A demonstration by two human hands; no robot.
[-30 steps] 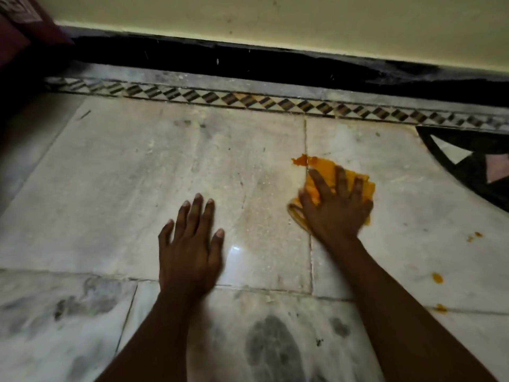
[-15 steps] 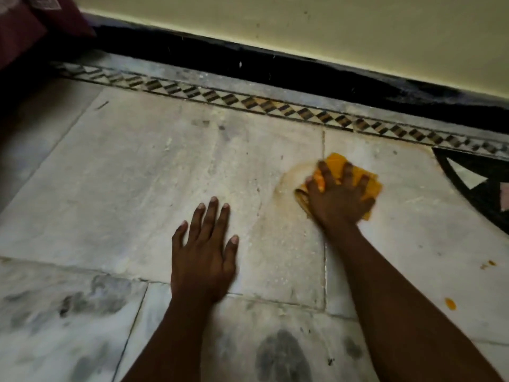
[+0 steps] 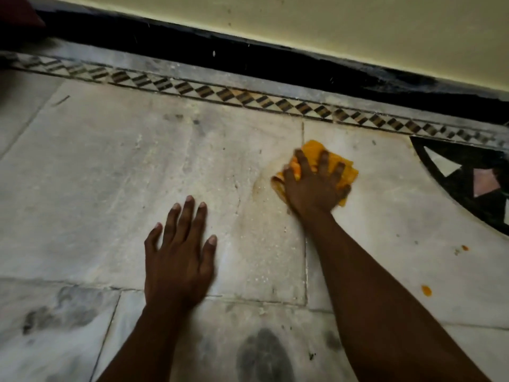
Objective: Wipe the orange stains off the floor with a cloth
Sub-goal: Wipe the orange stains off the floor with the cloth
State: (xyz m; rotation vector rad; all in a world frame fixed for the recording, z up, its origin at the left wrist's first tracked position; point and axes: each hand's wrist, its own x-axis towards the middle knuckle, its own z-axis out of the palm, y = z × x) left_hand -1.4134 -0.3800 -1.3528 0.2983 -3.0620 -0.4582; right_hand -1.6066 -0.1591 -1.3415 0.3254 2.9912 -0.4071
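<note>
Hands on a marble floor [image 3: 115, 172]: the person's right hand [image 3: 314, 188] lies palm down on a crumpled orange cloth [image 3: 330, 166], fingers spread and nearly straight, pressing it flat against the stone rather than clutching it. The cloth sits on the joint between two slabs, near the patterned border strip [image 3: 248, 97] that runs along the dark skirting [image 3: 220, 56]. Just left of the cloth, a faint orange smear [image 3: 264, 175] tints the marble. The left hand [image 3: 179, 260] rests flat on the floor well to the left, fingers extended and slightly apart, holding nothing. Both forearms reach in from the lower edge. Two small orange stains [image 3: 426, 290] [image 3: 465, 247] lie on the slab to the right, apart from the cloth. A black inlay with pale triangles [image 3: 468, 177] fills the right edge.
</note>
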